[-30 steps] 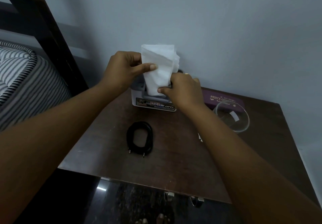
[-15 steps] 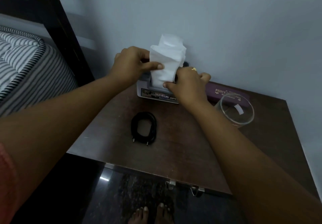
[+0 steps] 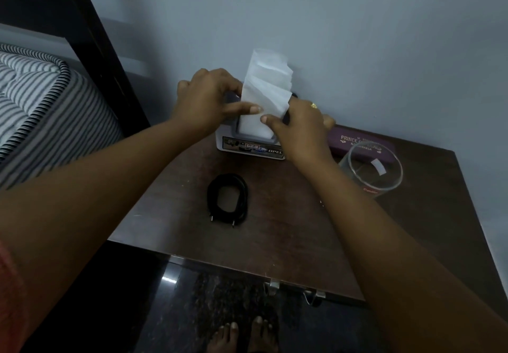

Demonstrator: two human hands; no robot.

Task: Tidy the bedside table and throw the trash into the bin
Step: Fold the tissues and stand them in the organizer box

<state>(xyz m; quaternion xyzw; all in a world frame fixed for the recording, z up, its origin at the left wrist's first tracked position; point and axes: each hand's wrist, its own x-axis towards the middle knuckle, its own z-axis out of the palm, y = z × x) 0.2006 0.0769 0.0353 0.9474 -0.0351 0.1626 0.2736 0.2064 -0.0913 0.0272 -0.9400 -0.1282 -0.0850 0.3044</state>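
A stack of white paper napkins (image 3: 266, 89) stands upright in a grey holder (image 3: 248, 145) at the back of the dark wooden bedside table (image 3: 308, 229). My left hand (image 3: 209, 97) pinches the stack's left side, thumb across its front. From the right, my right hand (image 3: 298, 126) grips the stack's lower edge with the thumb on its front. The holder's right part is hidden behind that hand.
A coiled black cable (image 3: 228, 200) lies mid-table. A purple case (image 3: 360, 145) and a clear glass (image 3: 371, 170) sit at the right. A striped mattress (image 3: 41, 111) and dark bedpost (image 3: 90, 42) are on the left. Bare feet (image 3: 242, 336) stand on the floor below.
The napkin stack has gone lower into the holder while both hands kept hold of it. The camera has tilted down, showing more floor and the feet.
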